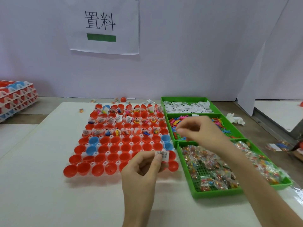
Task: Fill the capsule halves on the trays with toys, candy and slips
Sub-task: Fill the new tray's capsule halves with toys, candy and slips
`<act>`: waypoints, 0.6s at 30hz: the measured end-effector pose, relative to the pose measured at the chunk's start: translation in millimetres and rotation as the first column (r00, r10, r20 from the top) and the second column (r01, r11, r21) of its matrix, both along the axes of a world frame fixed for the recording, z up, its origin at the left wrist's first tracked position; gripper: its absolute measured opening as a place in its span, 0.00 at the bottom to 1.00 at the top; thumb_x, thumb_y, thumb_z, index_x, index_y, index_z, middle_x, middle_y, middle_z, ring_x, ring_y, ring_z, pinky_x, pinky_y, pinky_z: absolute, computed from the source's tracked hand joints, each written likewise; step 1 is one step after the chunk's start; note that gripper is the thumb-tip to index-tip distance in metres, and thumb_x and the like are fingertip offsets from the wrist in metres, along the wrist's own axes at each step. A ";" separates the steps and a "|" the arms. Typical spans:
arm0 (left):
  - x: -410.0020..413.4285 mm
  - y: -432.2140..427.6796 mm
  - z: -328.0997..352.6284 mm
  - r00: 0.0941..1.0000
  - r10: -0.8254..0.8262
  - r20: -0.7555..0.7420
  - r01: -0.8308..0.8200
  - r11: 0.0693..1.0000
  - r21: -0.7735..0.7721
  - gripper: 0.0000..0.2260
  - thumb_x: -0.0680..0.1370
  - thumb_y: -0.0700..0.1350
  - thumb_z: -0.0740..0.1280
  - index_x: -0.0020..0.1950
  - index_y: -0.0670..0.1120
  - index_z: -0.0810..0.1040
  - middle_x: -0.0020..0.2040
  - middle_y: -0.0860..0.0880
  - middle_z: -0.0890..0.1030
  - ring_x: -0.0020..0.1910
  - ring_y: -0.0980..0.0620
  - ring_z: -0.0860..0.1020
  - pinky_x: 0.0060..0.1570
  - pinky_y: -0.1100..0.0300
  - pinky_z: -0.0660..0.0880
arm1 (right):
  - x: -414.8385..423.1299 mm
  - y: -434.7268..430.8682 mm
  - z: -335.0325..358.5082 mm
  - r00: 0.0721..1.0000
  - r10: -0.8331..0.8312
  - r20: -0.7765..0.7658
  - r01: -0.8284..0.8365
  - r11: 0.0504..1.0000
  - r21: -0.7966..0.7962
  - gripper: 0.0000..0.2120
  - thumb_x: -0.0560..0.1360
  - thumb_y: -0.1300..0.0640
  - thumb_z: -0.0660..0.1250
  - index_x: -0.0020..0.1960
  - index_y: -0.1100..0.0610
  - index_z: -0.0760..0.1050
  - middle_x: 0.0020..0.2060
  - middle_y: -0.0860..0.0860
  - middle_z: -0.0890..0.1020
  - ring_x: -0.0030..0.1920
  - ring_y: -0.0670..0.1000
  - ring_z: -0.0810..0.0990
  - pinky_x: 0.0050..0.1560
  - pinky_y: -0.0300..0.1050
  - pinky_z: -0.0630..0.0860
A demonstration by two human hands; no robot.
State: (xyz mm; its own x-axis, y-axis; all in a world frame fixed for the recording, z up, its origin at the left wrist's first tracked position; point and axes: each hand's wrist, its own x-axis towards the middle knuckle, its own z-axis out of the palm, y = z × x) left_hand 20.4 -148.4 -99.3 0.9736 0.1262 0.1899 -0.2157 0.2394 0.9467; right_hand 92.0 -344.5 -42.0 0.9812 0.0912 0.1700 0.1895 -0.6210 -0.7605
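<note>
A white tray (113, 138) of red and blue capsule halves lies on the table. Its far rows hold toys, candy and slips; its near rows are bare cups. My left hand (144, 163) hovers over the tray's near right corner, pinching a white printed slip (162, 155) between thumb and fingers. My right hand (198, 130) is over the middle green bin (229, 122) of small coloured toys, fingers pinched together; what they hold is too small to tell.
A green bin of white slips (186, 106) sits at the back right, and a green bin of candy packets (213, 167) in front. Stacked capsule trays (16, 97) stand at the far left. Loose candy and a red capsule (123, 99) lie behind the tray. A wall is close behind.
</note>
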 end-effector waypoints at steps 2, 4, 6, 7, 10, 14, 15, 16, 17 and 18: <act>-0.2 -0.9 -1.6 1.000 -0.009 -0.007 0.009 1.000 0.022 0.07 0.75 0.38 0.73 0.43 0.50 0.86 0.38 0.45 0.86 0.38 0.46 0.86 0.41 0.61 0.82 | 23.0 -15.6 -4.4 0.960 -0.262 0.103 0.272 0.957 -0.104 0.05 0.77 0.58 0.71 0.46 0.48 0.84 0.37 0.41 0.84 0.35 0.38 0.80 0.37 0.31 0.72; -0.3 -0.9 -2.2 1.000 -0.025 -0.006 0.025 0.998 0.053 0.07 0.75 0.38 0.73 0.42 0.50 0.86 0.37 0.45 0.86 0.38 0.47 0.85 0.40 0.61 0.82 | 44.3 -28.4 -11.2 0.939 -0.323 0.121 0.344 0.904 -0.255 0.06 0.77 0.58 0.71 0.51 0.50 0.84 0.44 0.44 0.84 0.39 0.40 0.79 0.37 0.33 0.69; 0.1 -0.7 -1.7 0.999 -0.032 -0.004 0.032 0.998 0.060 0.06 0.74 0.36 0.74 0.41 0.47 0.86 0.37 0.44 0.86 0.37 0.47 0.85 0.39 0.63 0.81 | 59.5 -33.9 -17.1 0.958 -0.272 0.090 0.285 0.864 -0.415 0.09 0.77 0.56 0.71 0.57 0.48 0.83 0.50 0.47 0.84 0.43 0.44 0.80 0.39 0.39 0.71; 0.4 -1.0 -1.4 0.999 -0.034 -0.003 0.034 0.997 0.065 0.06 0.74 0.36 0.74 0.41 0.47 0.86 0.37 0.44 0.86 0.36 0.47 0.85 0.38 0.63 0.81 | 65.1 -34.2 -20.2 0.968 -0.237 0.082 0.247 0.845 -0.474 0.11 0.77 0.55 0.71 0.59 0.47 0.82 0.52 0.47 0.83 0.44 0.44 0.79 0.42 0.41 0.72; 1.6 -0.9 -2.8 0.999 -0.038 -0.009 0.039 0.996 0.081 0.08 0.73 0.35 0.74 0.40 0.47 0.86 0.37 0.45 0.86 0.37 0.47 0.85 0.41 0.60 0.82 | 77.6 -30.1 -29.1 0.980 -0.187 0.074 0.195 0.794 -0.576 0.14 0.77 0.54 0.72 0.62 0.47 0.80 0.55 0.46 0.82 0.47 0.44 0.76 0.46 0.41 0.75; 2.7 0.5 -4.5 0.999 -0.040 -0.021 0.043 0.993 0.114 0.09 0.73 0.35 0.74 0.39 0.48 0.86 0.38 0.46 0.86 0.40 0.46 0.86 0.43 0.56 0.83 | 84.5 -27.5 -36.0 0.980 -0.173 0.103 0.200 0.774 -0.601 0.07 0.75 0.54 0.74 0.52 0.47 0.82 0.44 0.43 0.79 0.41 0.41 0.75 0.36 0.31 0.65; 3.3 0.4 -5.1 0.999 -0.034 -0.021 0.036 0.992 0.121 0.09 0.73 0.35 0.75 0.39 0.49 0.86 0.37 0.46 0.86 0.40 0.46 0.86 0.43 0.56 0.83 | 84.3 -27.7 -36.5 0.980 -0.174 0.100 0.199 0.782 -0.591 0.05 0.74 0.54 0.74 0.47 0.46 0.80 0.42 0.42 0.78 0.41 0.40 0.76 0.35 0.31 0.65; 4.0 0.2 -5.8 0.999 -0.026 -0.020 0.028 0.992 0.122 0.08 0.73 0.35 0.75 0.39 0.48 0.86 0.37 0.46 0.86 0.39 0.45 0.86 0.43 0.55 0.83 | 83.9 -28.1 -37.0 0.979 -0.179 0.099 0.203 0.791 -0.578 0.07 0.74 0.54 0.75 0.43 0.45 0.78 0.40 0.41 0.77 0.41 0.40 0.77 0.36 0.31 0.67; 4.7 0.1 -6.4 1.000 -0.019 -0.021 0.021 0.993 0.119 0.07 0.72 0.34 0.75 0.39 0.46 0.85 0.37 0.46 0.86 0.39 0.45 0.86 0.43 0.54 0.83 | 83.0 -29.0 -37.3 0.977 -0.187 0.101 0.211 0.800 -0.562 0.09 0.74 0.54 0.75 0.41 0.45 0.76 0.39 0.41 0.77 0.40 0.39 0.76 0.37 0.32 0.71; 5.2 -0.1 -7.1 1.000 -0.016 -0.024 0.019 0.993 0.114 0.07 0.72 0.34 0.75 0.39 0.45 0.85 0.37 0.46 0.86 0.39 0.45 0.86 0.44 0.53 0.83 | 82.0 -29.9 -36.8 0.974 -0.198 0.113 0.227 0.810 -0.541 0.10 0.74 0.53 0.75 0.40 0.45 0.75 0.38 0.41 0.78 0.39 0.38 0.76 0.40 0.35 0.75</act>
State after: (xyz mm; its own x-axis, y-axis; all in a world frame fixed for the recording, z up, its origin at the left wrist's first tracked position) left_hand 25.6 -148.5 -106.4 0.9797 0.0880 0.1800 -0.1907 0.1331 0.9726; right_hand 174.0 -374.4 -78.8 0.9787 -0.0262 0.2035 0.0317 -0.9605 -0.2765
